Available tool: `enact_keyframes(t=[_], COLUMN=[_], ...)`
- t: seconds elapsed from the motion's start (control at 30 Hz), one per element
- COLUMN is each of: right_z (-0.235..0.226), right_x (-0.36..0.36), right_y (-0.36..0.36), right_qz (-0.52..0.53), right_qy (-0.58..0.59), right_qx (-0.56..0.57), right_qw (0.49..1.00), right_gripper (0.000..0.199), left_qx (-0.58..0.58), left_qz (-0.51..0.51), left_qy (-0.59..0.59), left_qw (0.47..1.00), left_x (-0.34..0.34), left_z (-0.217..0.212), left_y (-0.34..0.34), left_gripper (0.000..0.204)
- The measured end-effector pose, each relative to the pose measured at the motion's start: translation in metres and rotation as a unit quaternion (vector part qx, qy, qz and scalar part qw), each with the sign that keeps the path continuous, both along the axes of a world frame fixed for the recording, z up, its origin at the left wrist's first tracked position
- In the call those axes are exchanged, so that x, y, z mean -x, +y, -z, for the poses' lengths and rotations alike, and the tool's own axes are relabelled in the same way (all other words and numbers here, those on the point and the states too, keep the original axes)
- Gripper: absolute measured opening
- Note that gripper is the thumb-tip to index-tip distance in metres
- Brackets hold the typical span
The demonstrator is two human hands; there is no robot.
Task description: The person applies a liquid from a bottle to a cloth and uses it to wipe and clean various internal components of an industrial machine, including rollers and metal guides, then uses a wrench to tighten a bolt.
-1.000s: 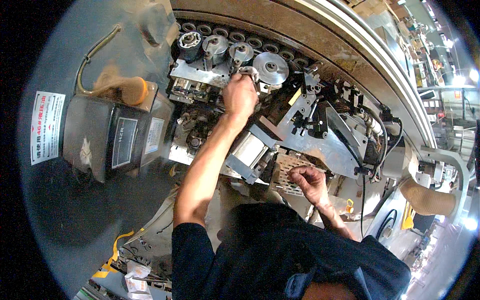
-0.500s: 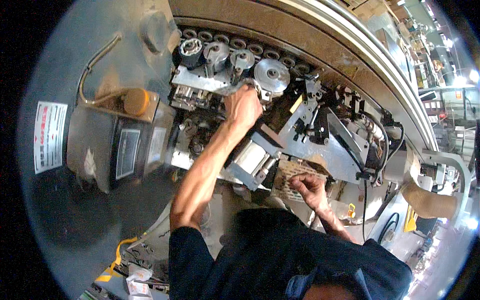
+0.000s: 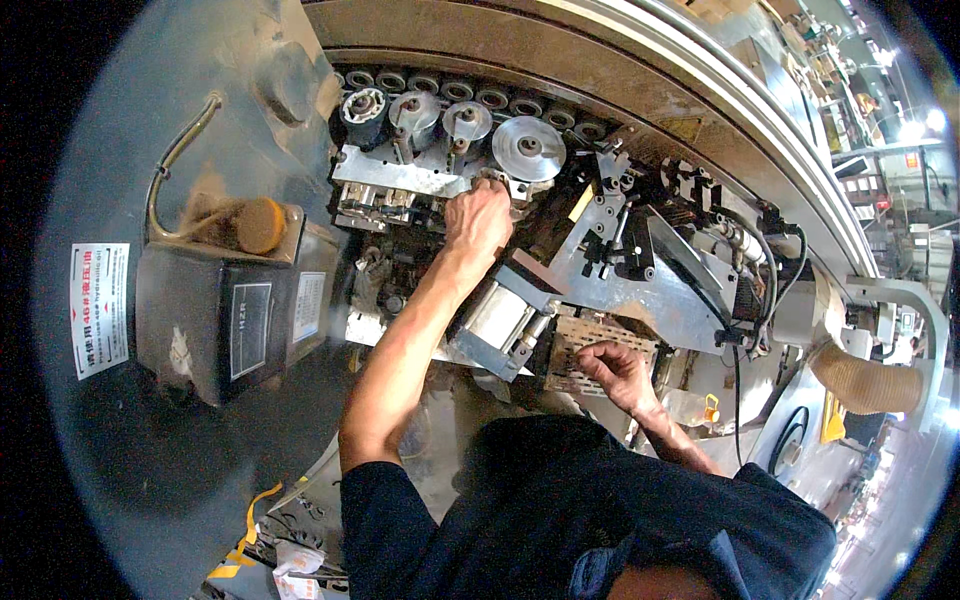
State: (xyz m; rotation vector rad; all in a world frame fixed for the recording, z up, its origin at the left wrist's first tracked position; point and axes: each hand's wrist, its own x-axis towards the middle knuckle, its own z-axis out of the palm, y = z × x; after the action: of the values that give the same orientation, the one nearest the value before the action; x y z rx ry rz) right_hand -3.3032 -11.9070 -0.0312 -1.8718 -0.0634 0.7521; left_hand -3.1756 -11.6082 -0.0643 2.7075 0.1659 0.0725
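Observation:
My left hand (image 3: 480, 218) is closed at the front edge of a bare metal plate (image 3: 415, 178), just below a large shiny metal disc (image 3: 528, 149). Its fingers point down into the machine, and whatever they grip is hidden. To the left of the disc stand smaller metal rollers (image 3: 466, 121) on upright shafts. Over a slotted, dirty metal plate (image 3: 568, 350), my right hand (image 3: 617, 378) has its fingers curled in toward the thumb. I cannot make out anything between them. A silver cylinder block (image 3: 503, 315) sits between the two hands.
A dark tank (image 3: 205, 320) with an orange round cap (image 3: 259, 225) stands at the left. Angled metal brackets (image 3: 630, 235) and a black cable (image 3: 797, 265) fill the right of the machine. A metal rail (image 3: 740, 90) runs along the far side. A ribbed tan hose (image 3: 865, 378) hangs at the right.
The whole view has shifted slightly. My left hand has drawn back a little from beside the large disc toward me. My right hand stays curled over the slotted plate.

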Motion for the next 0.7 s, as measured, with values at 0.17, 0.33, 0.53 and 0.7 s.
enact_keyframes(t=[0.17, 0.33, 0.53, 0.7], right_z=[0.005, 0.0, 0.003, 0.006], right_x=[0.003, 0.01, 0.011, 0.006], right_y=[-0.006, -0.001, 0.004, 0.008], right_qz=[-0.012, -0.013, -0.002, 0.003], right_qy=[-0.024, -0.009, 0.01, 0.023], right_qx=[0.021, 0.015, -0.016, -0.015], right_qw=[0.999, 1.0, 1.0, 1.0], right_gripper=[0.018, 0.017, 0.02, 0.021], left_qx=[0.004, -0.013, -0.017, -0.019], left_qz=[-0.003, -0.015, -0.011, -0.016], left_qy=[-0.037, -0.008, -0.011, -0.018], left_qw=[0.999, 1.0, 1.0, 1.0], left_x=[0.004, 0.001, -0.001, 0.001], left_z=[0.007, 0.006, 0.011, 0.005], left_y=[0.001, -0.003, -0.003, -0.002], left_gripper=[0.02, 0.023, 0.025, 0.024])
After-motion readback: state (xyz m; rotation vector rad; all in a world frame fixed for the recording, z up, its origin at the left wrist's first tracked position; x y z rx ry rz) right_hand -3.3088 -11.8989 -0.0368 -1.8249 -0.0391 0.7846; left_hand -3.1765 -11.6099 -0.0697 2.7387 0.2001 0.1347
